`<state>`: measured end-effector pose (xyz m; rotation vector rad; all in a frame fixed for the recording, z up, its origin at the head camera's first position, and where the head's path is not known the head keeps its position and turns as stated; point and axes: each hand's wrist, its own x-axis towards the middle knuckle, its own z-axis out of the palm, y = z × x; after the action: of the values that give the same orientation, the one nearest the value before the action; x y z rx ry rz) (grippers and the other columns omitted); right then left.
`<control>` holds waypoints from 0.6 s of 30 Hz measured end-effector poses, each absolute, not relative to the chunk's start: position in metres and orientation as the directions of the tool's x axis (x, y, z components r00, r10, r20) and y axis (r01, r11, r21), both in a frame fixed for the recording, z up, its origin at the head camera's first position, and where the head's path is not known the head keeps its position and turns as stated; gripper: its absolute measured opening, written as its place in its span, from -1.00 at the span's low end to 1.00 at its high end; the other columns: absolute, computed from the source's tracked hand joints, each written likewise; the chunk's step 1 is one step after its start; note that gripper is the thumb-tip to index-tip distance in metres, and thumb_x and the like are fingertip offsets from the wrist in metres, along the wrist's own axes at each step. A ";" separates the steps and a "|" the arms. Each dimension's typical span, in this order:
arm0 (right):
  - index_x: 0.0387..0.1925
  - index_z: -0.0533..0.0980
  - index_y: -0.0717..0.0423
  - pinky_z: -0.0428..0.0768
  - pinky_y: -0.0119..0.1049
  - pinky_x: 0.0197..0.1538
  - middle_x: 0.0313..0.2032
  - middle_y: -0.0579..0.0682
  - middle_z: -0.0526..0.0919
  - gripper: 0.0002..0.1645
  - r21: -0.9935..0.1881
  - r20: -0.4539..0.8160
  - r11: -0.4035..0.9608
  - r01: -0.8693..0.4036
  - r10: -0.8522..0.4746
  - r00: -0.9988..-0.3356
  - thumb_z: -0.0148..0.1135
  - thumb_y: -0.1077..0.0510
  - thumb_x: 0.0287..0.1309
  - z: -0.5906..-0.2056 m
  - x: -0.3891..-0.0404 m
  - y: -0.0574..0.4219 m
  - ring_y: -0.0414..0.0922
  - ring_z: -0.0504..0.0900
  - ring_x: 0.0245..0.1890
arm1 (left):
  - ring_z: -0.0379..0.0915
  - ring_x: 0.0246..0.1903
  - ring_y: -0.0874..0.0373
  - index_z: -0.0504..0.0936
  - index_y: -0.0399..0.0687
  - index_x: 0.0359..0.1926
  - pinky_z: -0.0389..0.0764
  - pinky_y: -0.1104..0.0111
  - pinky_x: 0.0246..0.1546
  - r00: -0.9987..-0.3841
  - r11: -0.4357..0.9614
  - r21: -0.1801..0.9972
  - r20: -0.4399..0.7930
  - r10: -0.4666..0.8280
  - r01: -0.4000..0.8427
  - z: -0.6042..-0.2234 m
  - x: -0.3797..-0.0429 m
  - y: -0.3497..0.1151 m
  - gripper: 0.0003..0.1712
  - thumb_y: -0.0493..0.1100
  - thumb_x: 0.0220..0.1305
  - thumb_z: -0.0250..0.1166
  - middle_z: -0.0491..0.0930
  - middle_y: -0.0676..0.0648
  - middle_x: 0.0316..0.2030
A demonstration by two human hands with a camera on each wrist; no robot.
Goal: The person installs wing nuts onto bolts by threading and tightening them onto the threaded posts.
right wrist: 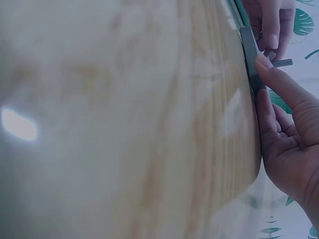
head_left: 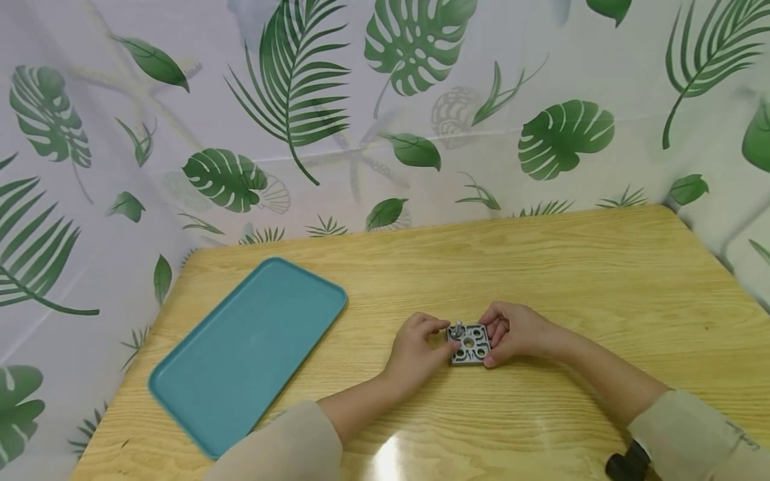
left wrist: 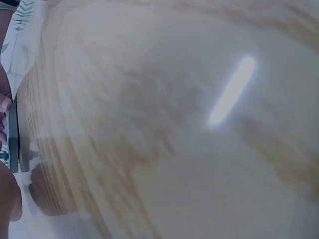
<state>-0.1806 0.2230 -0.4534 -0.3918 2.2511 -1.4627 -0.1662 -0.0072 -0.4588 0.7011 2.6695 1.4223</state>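
Note:
A small square metal plate (head_left: 471, 353) with several round holes sits near the middle of the table, between both hands. Upright at its far left corner is a shiny bolt (head_left: 457, 329); in the right wrist view its threaded shank (right wrist: 283, 62) sticks out past the plate. My left hand (head_left: 412, 349) holds the plate's left side, thumb and index finger spread along it beside the bolt. On the opposite side, my right hand (head_left: 519, 332) pinches the right edge between thumb and curled fingers. The left wrist view catches only a sliver of the plate (left wrist: 13, 142) at its edge.
A blue-green rectangular tray (head_left: 249, 357) lies to the left on the wooden table (head_left: 571, 267). Behind the table hangs a leaf-patterned cloth (head_left: 337, 153). A black object (head_left: 628, 462) shows by the right sleeve.

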 end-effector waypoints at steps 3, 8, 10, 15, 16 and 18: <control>-0.10 0.34 0.50 0.60 -0.42 -0.32 -0.36 0.10 0.54 -0.26 -0.915 -0.198 0.403 -0.002 -0.453 -0.869 0.56 0.34 -0.35 -0.452 -0.181 0.223 -0.14 0.55 -0.39 | 0.43 -0.16 0.22 0.68 -0.15 -0.11 0.46 0.48 -0.11 -0.908 0.506 0.790 0.145 0.393 0.346 -0.459 -0.167 -0.004 -0.69 -0.12 0.12 0.40 0.54 0.00 -0.21; -0.08 0.34 0.48 0.60 -0.41 -0.31 -0.36 0.10 0.54 -0.23 -0.908 -0.214 0.420 0.007 -0.447 -0.869 0.58 0.30 -0.36 -0.452 -0.182 0.225 -0.12 0.55 -0.38 | 0.45 -0.18 0.22 0.70 -0.12 -0.19 0.49 0.49 -0.14 -0.903 0.491 0.807 0.115 0.414 0.328 -0.459 -0.174 -0.006 -0.83 -0.18 0.19 0.33 0.53 0.02 -0.24; -0.08 0.35 0.48 0.60 -0.42 -0.31 -0.36 0.10 0.54 -0.22 -0.903 -0.219 0.429 0.009 -0.443 -0.869 0.58 0.29 -0.36 -0.452 -0.182 0.225 -0.11 0.55 -0.37 | 0.46 -0.17 0.20 0.70 -0.14 -0.20 0.50 0.49 -0.12 -0.898 0.465 0.827 0.101 0.429 0.316 -0.459 -0.177 -0.007 -0.85 -0.21 0.22 0.31 0.53 0.02 -0.23; -0.08 0.35 0.48 0.59 -0.42 -0.31 -0.36 0.10 0.54 -0.22 -0.899 -0.224 0.437 0.008 -0.445 -0.867 0.59 0.28 -0.36 -0.452 -0.183 0.227 -0.11 0.55 -0.37 | 0.46 -0.15 0.24 0.70 -0.10 -0.18 0.49 0.49 -0.08 -0.879 0.470 0.828 0.055 0.473 0.305 -0.457 -0.189 -0.007 -0.84 -0.20 0.26 0.25 0.55 0.04 -0.22; -0.08 0.35 0.48 0.60 -0.42 -0.31 -0.36 0.10 0.54 -0.22 -0.899 -0.224 0.437 0.007 -0.447 -0.866 0.59 0.28 -0.36 -0.452 -0.183 0.227 -0.12 0.55 -0.37 | 0.46 -0.15 0.26 0.70 -0.09 -0.17 0.48 0.50 -0.07 -0.871 0.479 0.820 0.047 0.489 0.314 -0.456 -0.192 -0.006 -0.84 -0.20 0.27 0.24 0.56 0.05 -0.22; -0.08 0.34 0.49 0.60 -0.42 -0.31 -0.35 0.10 0.54 -0.22 -0.900 -0.221 0.436 0.002 -0.453 -0.864 0.59 0.28 -0.35 -0.452 -0.183 0.227 -0.13 0.55 -0.37 | 0.47 -0.15 0.27 0.70 -0.08 -0.15 0.48 0.51 -0.07 -0.848 0.494 0.803 0.025 0.530 0.333 -0.455 -0.200 -0.005 -0.82 -0.20 0.29 0.22 0.57 0.04 -0.21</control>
<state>-0.1832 0.2266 -0.4515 -0.3811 2.2600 -1.4179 -0.2004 -0.0050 -0.4550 0.7382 2.5140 1.2769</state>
